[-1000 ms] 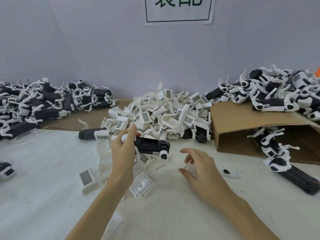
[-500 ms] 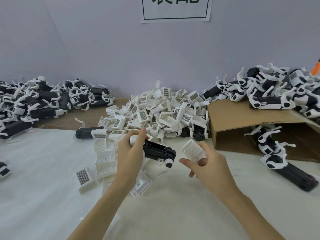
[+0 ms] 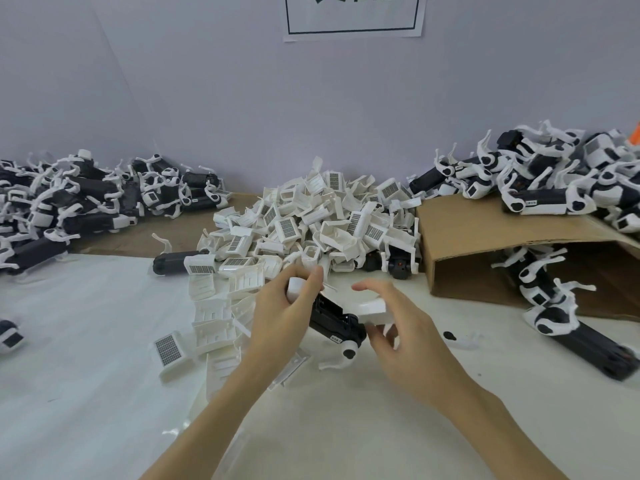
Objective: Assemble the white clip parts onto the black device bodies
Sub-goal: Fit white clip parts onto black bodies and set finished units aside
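Observation:
My left hand (image 3: 282, 315) grips a black device body (image 3: 336, 320) by its white-capped end, above the white table. My right hand (image 3: 403, 323) holds a white clip part (image 3: 372, 308) between thumb and fingers and has it against the top of that body. A white lever hangs from the body's lower end. A heap of loose white clip parts (image 3: 311, 220) lies just behind my hands.
Piles of black-and-white devices sit at the far left (image 3: 86, 199) and on a cardboard box (image 3: 485, 244) at the right; more lie under its flap. Loose clips (image 3: 211, 306) are scattered left of my hands. A lone black body (image 3: 173, 263) lies by the heap.
My right hand picked a white clip off the table, lifted it and brought it left onto the black body. My left hand tilted the body's free end down.

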Demonstrator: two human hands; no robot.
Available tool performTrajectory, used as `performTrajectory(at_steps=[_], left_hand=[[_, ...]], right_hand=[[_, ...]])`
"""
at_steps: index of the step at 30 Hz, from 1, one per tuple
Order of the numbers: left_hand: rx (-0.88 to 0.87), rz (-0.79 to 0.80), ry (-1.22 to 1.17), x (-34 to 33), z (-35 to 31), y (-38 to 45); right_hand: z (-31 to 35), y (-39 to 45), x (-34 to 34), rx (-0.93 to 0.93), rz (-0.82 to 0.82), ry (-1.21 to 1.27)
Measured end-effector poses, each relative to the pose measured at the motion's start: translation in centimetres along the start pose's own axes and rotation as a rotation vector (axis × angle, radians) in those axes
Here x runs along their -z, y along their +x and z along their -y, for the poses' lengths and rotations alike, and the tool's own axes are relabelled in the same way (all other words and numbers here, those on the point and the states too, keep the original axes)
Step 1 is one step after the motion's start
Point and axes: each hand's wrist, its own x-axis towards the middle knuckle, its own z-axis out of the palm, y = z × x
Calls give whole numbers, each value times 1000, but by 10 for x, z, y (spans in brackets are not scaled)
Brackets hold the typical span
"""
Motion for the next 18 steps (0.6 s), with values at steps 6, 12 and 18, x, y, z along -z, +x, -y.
performTrajectory(at_steps=[6, 12, 18], left_hand=[[-66, 19, 74, -3, 0, -4], [-67, 5, 62, -2, 3, -1], [-52, -4, 68, -3, 5, -1]], right_hand=[[5, -2, 1, 68, 102, 57], [6, -6, 5, 56, 191, 43], [12, -6, 6, 3, 232, 58]])
